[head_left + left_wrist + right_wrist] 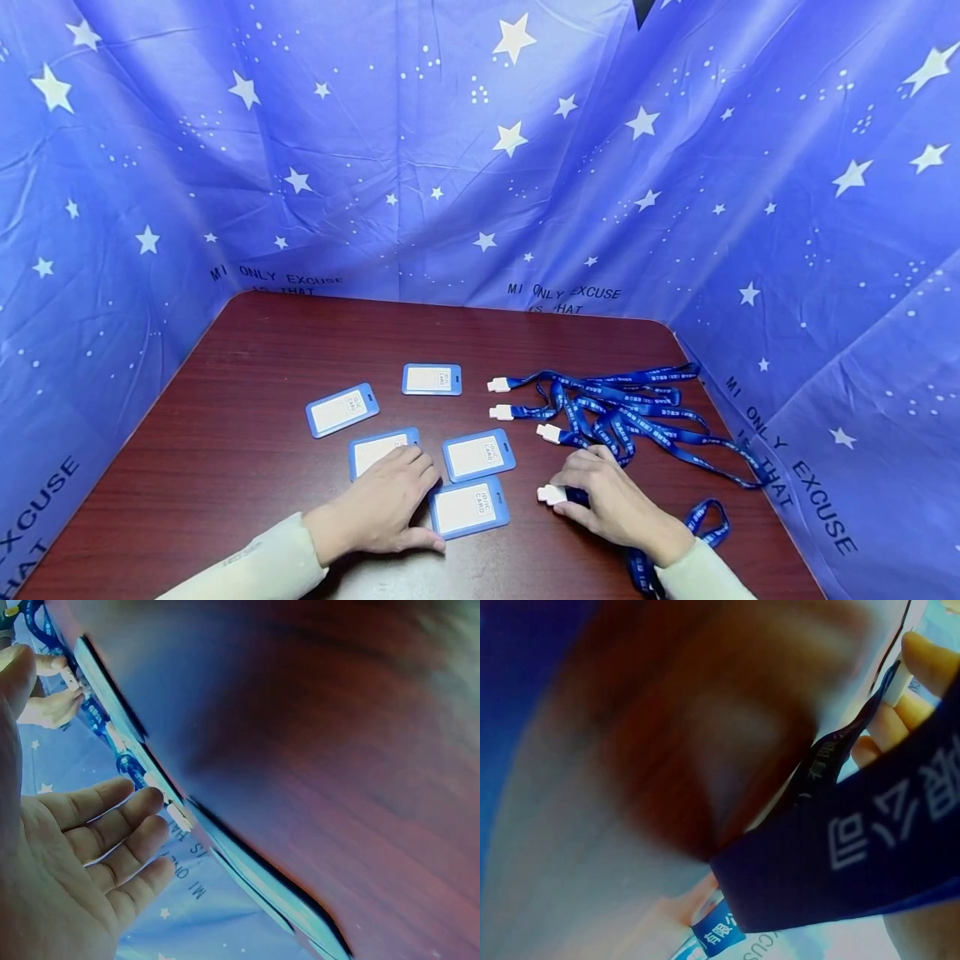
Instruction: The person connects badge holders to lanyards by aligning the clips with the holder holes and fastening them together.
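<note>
My right hand (611, 500) pinches the white plastic clip (552, 495) of a blue lanyard between thumb and fingers. That lanyard's printed strap (840, 847) runs back under the wrist, and its loop (707, 521) lies beyond the right forearm. With fingers spread and gently bent, my left hand (386, 504) hovers by the blue-framed card holders; the palm (67, 877) holds nothing in the left wrist view. Its fingers cover part of one card holder (369, 454), and its thumb reaches toward the lower corner of the nearest card holder (468, 508).
Three more card holders lie farther back: one right of centre (478, 456), one at the left (342, 410), one at the back (432, 380). Several blue lanyards (630, 408) lie tangled at the right, white clips facing left. A starry blue curtain (450, 167) surrounds the dark red table (300, 333).
</note>
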Demonstrator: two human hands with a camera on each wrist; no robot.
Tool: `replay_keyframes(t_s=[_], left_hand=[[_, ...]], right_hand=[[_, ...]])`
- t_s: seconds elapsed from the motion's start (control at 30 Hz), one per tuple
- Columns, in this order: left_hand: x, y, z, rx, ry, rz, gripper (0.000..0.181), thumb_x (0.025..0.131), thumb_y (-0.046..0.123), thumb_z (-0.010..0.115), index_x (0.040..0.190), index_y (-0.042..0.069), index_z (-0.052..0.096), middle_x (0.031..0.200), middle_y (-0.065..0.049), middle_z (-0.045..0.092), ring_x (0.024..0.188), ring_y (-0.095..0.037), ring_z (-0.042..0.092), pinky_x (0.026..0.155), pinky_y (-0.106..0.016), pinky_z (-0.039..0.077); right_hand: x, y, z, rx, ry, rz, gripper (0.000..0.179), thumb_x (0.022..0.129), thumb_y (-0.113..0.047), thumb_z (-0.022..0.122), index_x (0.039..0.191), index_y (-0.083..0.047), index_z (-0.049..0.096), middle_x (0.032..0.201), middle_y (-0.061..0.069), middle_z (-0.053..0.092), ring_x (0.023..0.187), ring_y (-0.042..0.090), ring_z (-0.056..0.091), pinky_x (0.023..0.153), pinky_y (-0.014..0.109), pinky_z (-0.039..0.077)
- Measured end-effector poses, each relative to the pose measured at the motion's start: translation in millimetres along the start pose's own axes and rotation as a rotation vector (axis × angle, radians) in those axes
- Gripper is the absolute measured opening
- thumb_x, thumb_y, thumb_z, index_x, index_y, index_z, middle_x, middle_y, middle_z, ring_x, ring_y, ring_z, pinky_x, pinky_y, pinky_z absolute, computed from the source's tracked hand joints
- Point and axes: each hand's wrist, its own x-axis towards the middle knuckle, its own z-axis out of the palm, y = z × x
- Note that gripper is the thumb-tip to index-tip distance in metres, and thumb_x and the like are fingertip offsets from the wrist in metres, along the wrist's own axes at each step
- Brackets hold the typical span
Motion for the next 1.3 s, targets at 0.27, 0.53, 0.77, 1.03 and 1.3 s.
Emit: replay_keyframes(t_s=[0.27,0.53,0.77,1.03,1.3], left_hand=[[4.6,6.0,0.4,0.046,-0.063,0.000,0.080,0.080,0.084,0.059,0.109,0.009,0.065,0.097,0.001,0.060,0.094,-0.017,0.053,0.095,-0.038,0.049],[6.3,8.3,1.0,0.066,-0.129,-0.030,0.079,0.081,0.082,0.060,0.108,0.009,0.067,0.099,0.000,0.061,0.097,-0.018,0.054,0.097,-0.039,0.050],[7.4,8.1,2.3,0.094,-0.134,-0.010,0.075,0.082,0.080,0.062,0.107,0.009,0.067,0.098,0.001,0.062,0.097,-0.017,0.054,0.096,-0.037,0.049],[9.8,9.1,3.8,0.113,-0.145,0.005,0.070,0.084,0.074,0.065,0.109,0.009,0.067,0.100,0.001,0.062,0.097,-0.016,0.054,0.097,-0.036,0.049],[10.0,9.5,7.2,0.110,-0.123,0.031,0.074,0.085,0.074,0.064,0.117,0.007,0.066,0.107,-0.001,0.064,0.100,-0.016,0.055,0.096,-0.036,0.049]], right_hand=[[0.2,-1.3,-0.1,-0.003,0.003,0.000,0.022,0.080,-0.025,0.089,0.098,-0.024,0.077,0.091,-0.019,0.063,0.092,0.000,0.056,0.090,0.037,0.034],[1.4,-1.4,0.0,-0.008,0.004,-0.002,0.020,0.081,-0.027,0.088,0.098,-0.024,0.077,0.093,-0.020,0.064,0.093,-0.001,0.057,0.090,0.036,0.034],[1.6,-1.7,-0.1,-0.015,0.013,-0.007,0.020,0.082,-0.026,0.088,0.098,-0.024,0.077,0.093,-0.019,0.065,0.092,0.000,0.057,0.089,0.038,0.035],[2.4,-2.5,1.1,-0.024,0.008,0.005,0.021,0.080,-0.026,0.088,0.097,-0.024,0.077,0.093,-0.019,0.065,0.092,0.000,0.058,0.091,0.039,0.036],[2.1,-4.3,1.8,-0.012,0.000,0.017,0.020,0.081,-0.026,0.088,0.097,-0.024,0.077,0.093,-0.020,0.065,0.092,0.000,0.057,0.091,0.039,0.036]])
